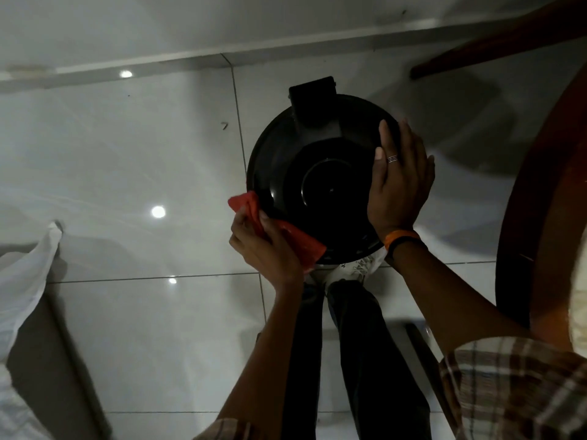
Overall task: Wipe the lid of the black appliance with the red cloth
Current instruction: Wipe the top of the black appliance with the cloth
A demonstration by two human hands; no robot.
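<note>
The black appliance's round lid [317, 179] fills the middle of the head view, seen from above, with a square black hinge block [313, 98] at its far edge. My left hand [263, 246] is closed on the red cloth [301, 242], which is pressed against the lid's near-left rim; one end of the cloth sticks out at the left. My right hand [397, 182] lies flat with fingers spread on the lid's right side, a ring on one finger and an orange band at the wrist.
Glossy white floor tiles [143, 185] surround the appliance. A round brown wooden table edge [540, 201] curves along the right, with a dark wooden leg [492, 49] at top right. White fabric [28, 281] hangs at the left. My dark trousers and a white shoe [349, 274] are below the lid.
</note>
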